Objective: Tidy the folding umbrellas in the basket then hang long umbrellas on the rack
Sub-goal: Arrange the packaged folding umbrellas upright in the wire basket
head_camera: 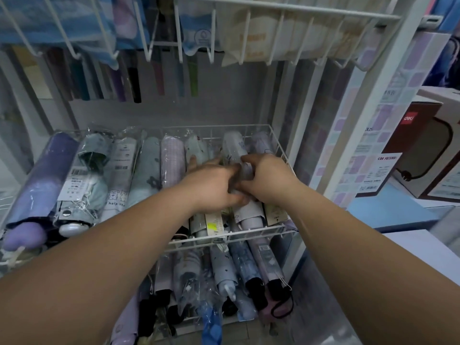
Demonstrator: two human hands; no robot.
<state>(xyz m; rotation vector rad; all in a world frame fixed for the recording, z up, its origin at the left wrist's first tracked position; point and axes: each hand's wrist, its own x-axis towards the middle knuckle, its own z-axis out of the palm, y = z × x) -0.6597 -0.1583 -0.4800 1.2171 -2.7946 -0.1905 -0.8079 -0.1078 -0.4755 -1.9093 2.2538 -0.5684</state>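
Observation:
A white wire basket holds a row of wrapped folding umbrellas lying side by side. Both my hands reach into its right half. My right hand curls around a pale white-lilac folding umbrella in clear wrap. My left hand lies on the same umbrella, thumb against it and fingers spread over the neighbouring white floral umbrella. Further left lie a checked lilac umbrella, a mint one and a purple one. Long umbrellas hang from the white wire rack above.
A lower basket below holds more folding umbrellas with dark handles. A white rack post stands at the right. Beyond it are a blue counter and a boxed item with a red label.

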